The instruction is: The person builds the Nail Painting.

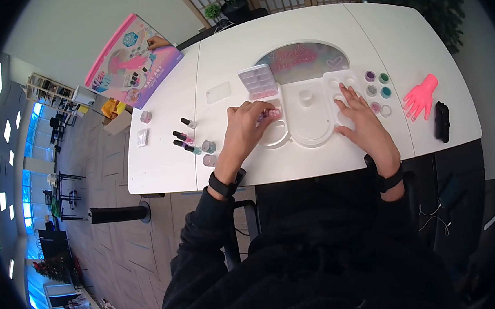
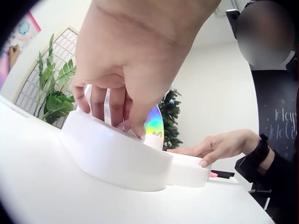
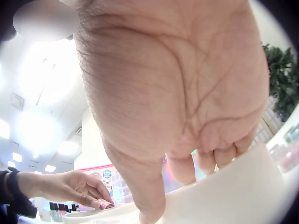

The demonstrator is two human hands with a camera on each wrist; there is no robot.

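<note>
My left hand [image 1: 244, 130] pinches a small pink item [image 1: 273, 114] over the left section of the white tray [image 1: 311, 133]; the same item [image 3: 106, 204] shows at the fingertips in the right wrist view. In the left wrist view the palm of my left hand [image 2: 131, 56] hides most of it. On the tray's right section rests my right hand [image 1: 367, 123], its fingers spread and touching the top. A clear compartment case [image 1: 259, 82] stands tilted open behind the left hand. A small white block [image 1: 305, 97] sits in the middle section.
Nail polish bottles [image 1: 183, 138] and glitter jars [image 1: 208, 146] stand at the left. Several jars [image 1: 370, 76] are right of the tray, then a pink model hand [image 1: 421, 98] and a black object [image 1: 442, 122]. A printed box [image 1: 136, 64] stands at the back left corner.
</note>
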